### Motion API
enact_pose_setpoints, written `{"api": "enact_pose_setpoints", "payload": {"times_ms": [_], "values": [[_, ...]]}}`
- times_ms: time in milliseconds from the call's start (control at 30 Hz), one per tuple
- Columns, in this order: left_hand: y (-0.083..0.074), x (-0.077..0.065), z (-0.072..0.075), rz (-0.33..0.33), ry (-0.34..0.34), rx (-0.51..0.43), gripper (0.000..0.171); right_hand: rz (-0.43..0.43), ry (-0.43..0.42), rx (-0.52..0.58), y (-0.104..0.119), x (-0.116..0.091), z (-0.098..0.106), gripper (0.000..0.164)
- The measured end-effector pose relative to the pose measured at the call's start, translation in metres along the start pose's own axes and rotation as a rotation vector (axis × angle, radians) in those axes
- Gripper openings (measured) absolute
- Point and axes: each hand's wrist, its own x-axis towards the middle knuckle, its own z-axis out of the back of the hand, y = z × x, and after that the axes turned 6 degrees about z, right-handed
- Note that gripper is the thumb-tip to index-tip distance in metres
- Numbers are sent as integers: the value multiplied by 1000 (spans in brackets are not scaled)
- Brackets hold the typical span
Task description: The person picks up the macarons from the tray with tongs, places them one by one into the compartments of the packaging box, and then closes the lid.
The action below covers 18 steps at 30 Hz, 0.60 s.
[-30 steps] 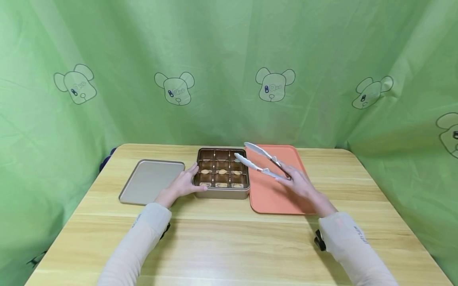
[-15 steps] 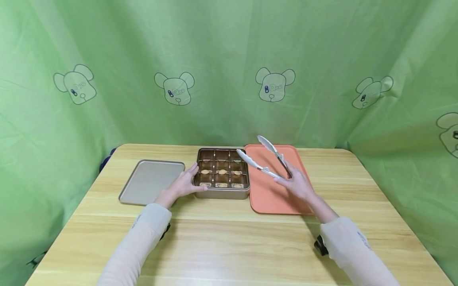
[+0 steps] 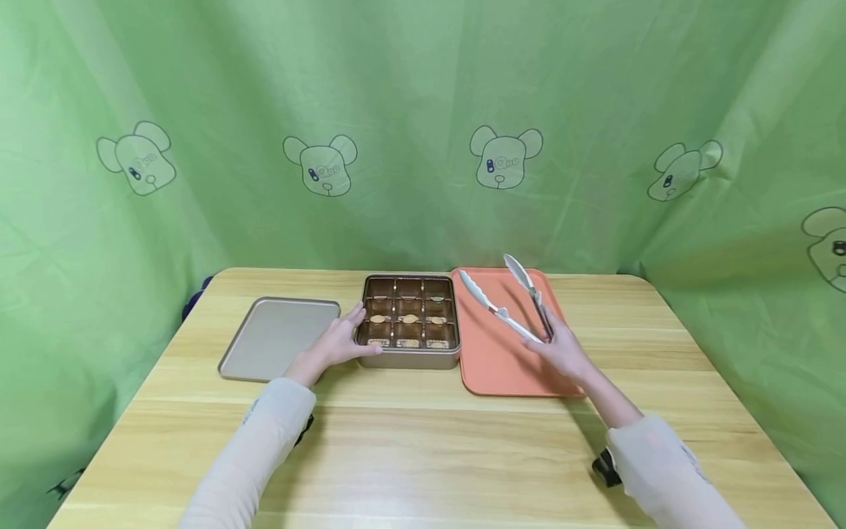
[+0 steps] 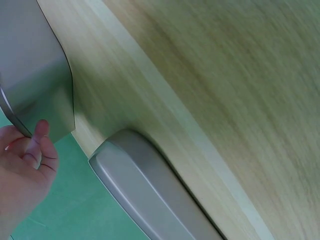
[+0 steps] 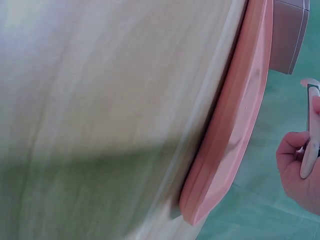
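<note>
My left hand [image 3: 337, 340] rests against the left front corner of a metal tin [image 3: 410, 358], thumb along its front and fingers at its left rim. A brown divided insert [image 3: 408, 286] fills the tin; small yellowish ovals and one greenish spot show in its compartments. Above an orange tray [image 3: 502, 375], my right hand [image 3: 562, 353] grips a pair of tongs [image 3: 505, 317], also visible as a handle in the right wrist view. The tongs' arms are spread apart, pointing away from me, and nothing shows between their pale scalloped tips.
A flat grey-beige lid [image 3: 280, 334] lies left of the tin on the wooden table [image 3: 423, 448]. The orange tray stands close against the tin's right side. A green curtain [image 3: 410, 220] with bear-head drawings hangs behind the table and on both sides.
My right hand has swung the tongs rightward, from over the tin's back right compartment to above the orange tray. The left hand and tin have stayed in place.
</note>
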Motion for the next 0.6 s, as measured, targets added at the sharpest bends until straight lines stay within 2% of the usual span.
{"api": "enact_pose_setpoints", "payload": {"times_ms": [133,267,467,600], "values": [[0,-1,0,-2,2,-8,95,-14,-5,0,1,-5,3,93],[0,0,0,0,2,-13,95,-18,-32,-25,-3,-9,6,90],[1,2,0,12,5,-10,96,26,-76,-53,-15,-13,13,73],[1,2,-1,22,12,-15,96,52,-100,-69,-21,-17,20,56]]}}
